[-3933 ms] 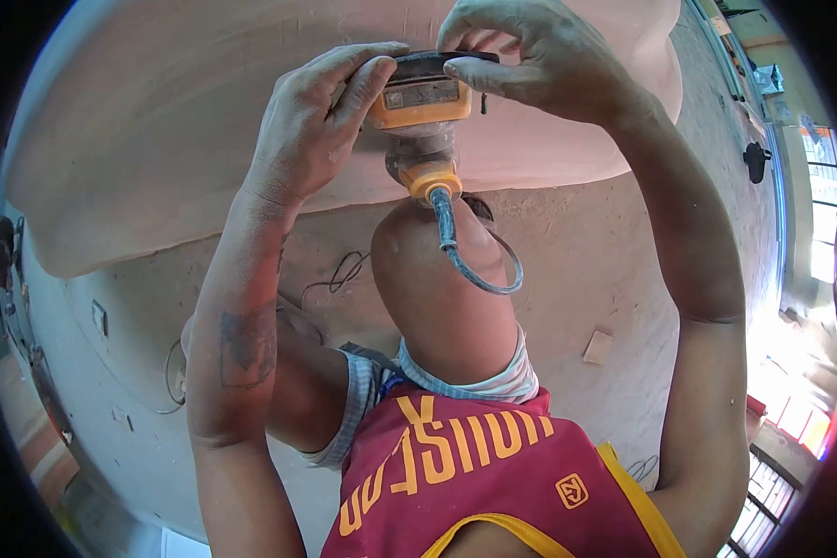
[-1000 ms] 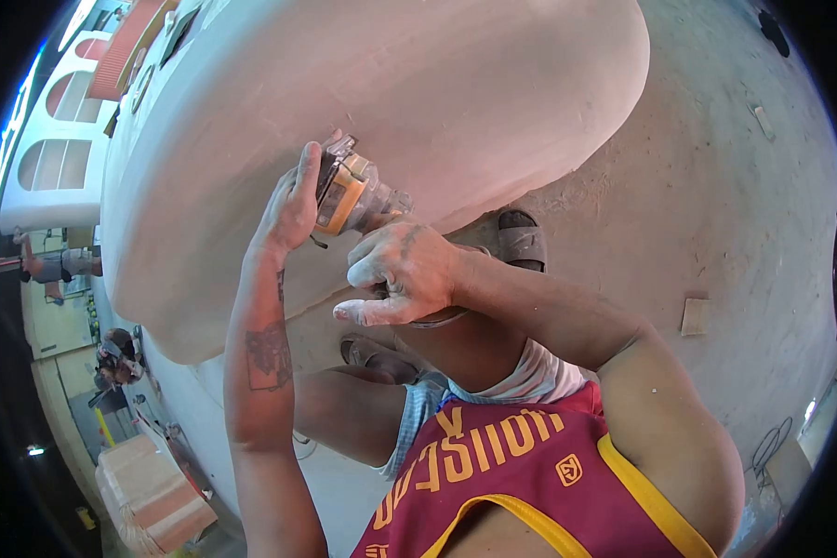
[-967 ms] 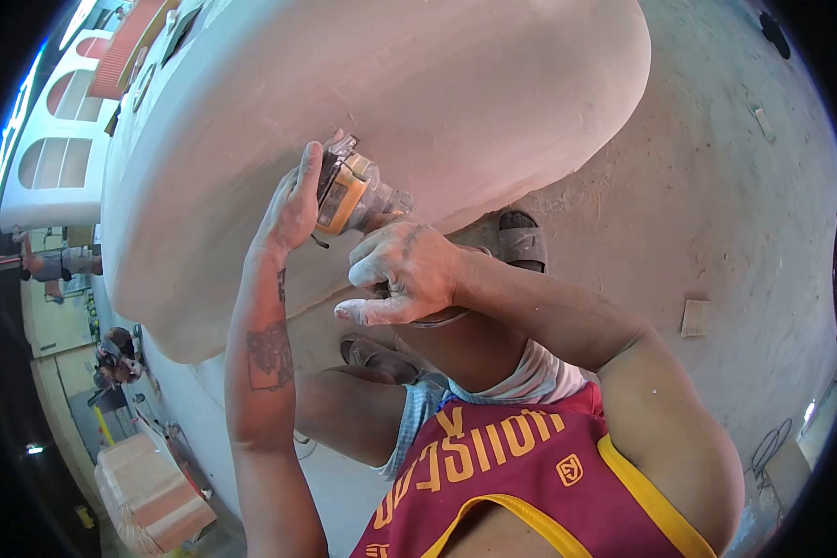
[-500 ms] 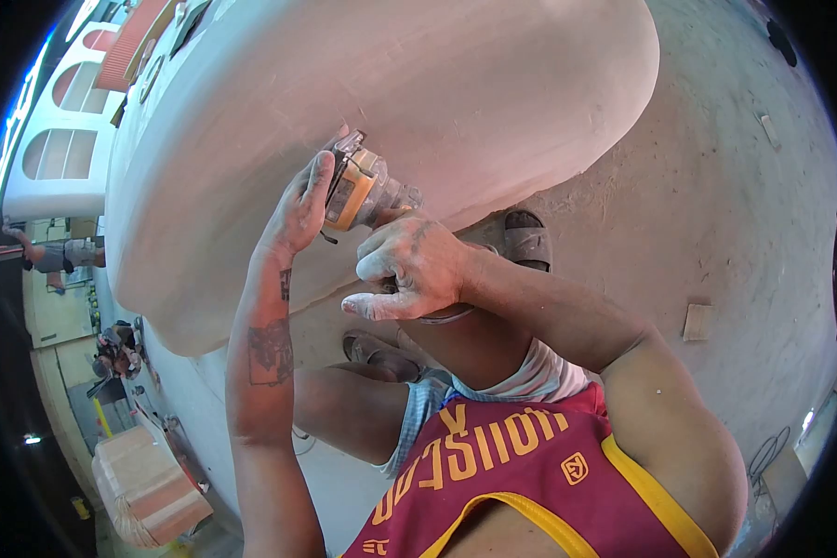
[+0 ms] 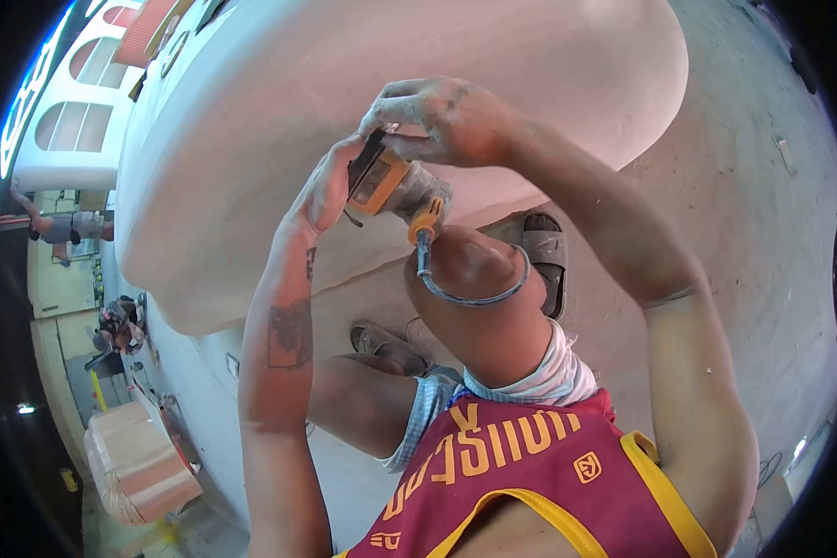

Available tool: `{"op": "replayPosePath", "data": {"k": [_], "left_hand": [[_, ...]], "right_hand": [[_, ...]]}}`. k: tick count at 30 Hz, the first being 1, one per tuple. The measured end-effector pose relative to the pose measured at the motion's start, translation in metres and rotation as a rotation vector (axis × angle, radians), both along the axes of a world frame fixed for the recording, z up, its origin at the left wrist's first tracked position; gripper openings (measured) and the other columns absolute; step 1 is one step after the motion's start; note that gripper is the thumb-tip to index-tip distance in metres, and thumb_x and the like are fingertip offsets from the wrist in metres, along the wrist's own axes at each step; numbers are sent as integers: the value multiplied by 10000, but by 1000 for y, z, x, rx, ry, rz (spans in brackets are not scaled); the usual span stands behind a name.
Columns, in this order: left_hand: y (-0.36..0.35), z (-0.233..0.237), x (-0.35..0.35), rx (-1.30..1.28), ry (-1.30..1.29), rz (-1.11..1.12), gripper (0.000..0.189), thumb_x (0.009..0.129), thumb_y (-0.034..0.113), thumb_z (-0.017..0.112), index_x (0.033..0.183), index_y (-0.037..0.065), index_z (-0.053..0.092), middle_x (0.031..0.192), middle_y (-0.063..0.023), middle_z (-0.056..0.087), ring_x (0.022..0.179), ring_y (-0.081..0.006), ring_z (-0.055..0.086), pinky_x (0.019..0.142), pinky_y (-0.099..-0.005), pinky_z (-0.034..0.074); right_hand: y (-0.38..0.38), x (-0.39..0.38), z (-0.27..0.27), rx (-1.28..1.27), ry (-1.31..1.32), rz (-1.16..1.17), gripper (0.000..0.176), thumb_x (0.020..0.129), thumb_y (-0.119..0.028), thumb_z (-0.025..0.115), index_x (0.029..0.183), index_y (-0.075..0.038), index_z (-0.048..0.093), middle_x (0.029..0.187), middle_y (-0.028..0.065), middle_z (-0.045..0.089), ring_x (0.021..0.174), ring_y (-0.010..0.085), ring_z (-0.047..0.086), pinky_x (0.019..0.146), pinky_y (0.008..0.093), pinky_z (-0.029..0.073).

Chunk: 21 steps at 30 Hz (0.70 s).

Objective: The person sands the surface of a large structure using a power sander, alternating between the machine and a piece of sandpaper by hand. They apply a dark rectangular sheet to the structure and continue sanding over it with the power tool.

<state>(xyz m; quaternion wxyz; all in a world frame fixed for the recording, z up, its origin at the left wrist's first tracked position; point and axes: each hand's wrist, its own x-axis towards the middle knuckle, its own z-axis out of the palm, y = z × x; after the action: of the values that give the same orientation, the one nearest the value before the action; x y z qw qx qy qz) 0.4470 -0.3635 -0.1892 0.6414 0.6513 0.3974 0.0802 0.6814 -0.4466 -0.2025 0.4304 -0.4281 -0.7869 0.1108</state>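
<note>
Sander is pressed against the curved shell, near underside, with left hand and right hand grips closed around it. Cable, looped over the knee, could be snagged and the shell gouged.

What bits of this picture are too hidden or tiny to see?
All in the head view:
- Sander pad: covered by the left hand, the right hand and the tool's own body.
- Cord far end: lost behind the knee.
- Sander's label: too small to read.
- Person at the left edge: tiny and lens-warped.
</note>
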Motion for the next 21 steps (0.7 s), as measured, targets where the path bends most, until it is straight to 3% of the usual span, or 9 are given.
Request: {"op": "replayPosePath", "data": {"k": [2, 5, 8, 11, 14, 17, 20, 21], "left_hand": [[-9, 6, 4, 47, 15, 35, 532, 1044, 383, 428, 1438, 72, 602, 1311, -71, 673, 1218, -202, 596, 1121, -359, 404], [-3, -8, 2, 348, -22, -8, 492, 1017, 323, 437, 1385, 45, 608, 1283, -116, 689, 1195, -253, 621, 1089, -383, 428], [-12, -3, 2, 639, -85, -62, 454, 1005, 288, 453, 1347, 26, 596, 1225, -197, 692, 1147, -352, 650, 1044, -420, 459], [-17, 5, 3, 835, -27, -166, 408, 1007, 243, 461, 1321, 18, 591, 1151, -256, 691, 1062, -441, 661, 975, -457, 495], [-20, 12, 6, 900, 162, -202, 369, 1005, 206, 475, 1294, 10, 593, 1093, -271, 696, 996, -474, 666, 923, -475, 513], [-22, 15, 7, 935, 124, -220, 338, 1004, 184, 476, 1261, 1, 597, 1061, -279, 690, 954, -492, 655, 884, -492, 518], [-20, 12, 5, 851, 126, -181, 406, 1015, 207, 459, 1345, 13, 596, 1118, -243, 715, 1021, -407, 695, 950, -448, 512], [-17, 7, 4, 694, 41, -136, 438, 1021, 217, 449, 1385, 17, 585, 1170, -216, 712, 1072, -360, 686, 987, -426, 498]], "right_hand": [[4, 2, 9, 14, -94, 38, 264, 928, -128, 725, 1192, -142, 710, 1122, 79, 719, 1016, 337, 699, 888, 435, 586], [16, 3, 6, 132, -141, 78, 174, 929, -104, 720, 1100, -88, 698, 1045, 89, 717, 959, 326, 708, 830, 446, 593], [19, 1, 8, 179, -194, 75, 161, 927, -104, 725, 1079, -72, 687, 999, 93, 698, 949, 321, 709, 805, 443, 600], [19, 0, 7, 194, -249, 56, 174, 931, -114, 724, 1095, -75, 684, 982, 93, 686, 948, 317, 712, 800, 434, 609], [18, 1, 11, 190, -286, 68, 188, 941, -122, 714, 1122, -79, 685, 1013, 90, 684, 957, 315, 714, 813, 430, 615], [14, 1, 17, 171, -321, 81, 207, 943, -120, 707, 1146, -87, 689, 1051, 85, 685, 978, 310, 715, 832, 429, 619], [13, -1, 16, 185, -334, 84, 242, 934, -104, 708, 1175, -98, 689, 1068, 81, 683, 1011, 303, 713, 855, 425, 623], [12, -1, 15, 195, -334, 85, 257, 929, -97, 709, 1185, -101, 688, 1071, 80, 682, 1023, 300, 712, 863, 423, 624]]}}
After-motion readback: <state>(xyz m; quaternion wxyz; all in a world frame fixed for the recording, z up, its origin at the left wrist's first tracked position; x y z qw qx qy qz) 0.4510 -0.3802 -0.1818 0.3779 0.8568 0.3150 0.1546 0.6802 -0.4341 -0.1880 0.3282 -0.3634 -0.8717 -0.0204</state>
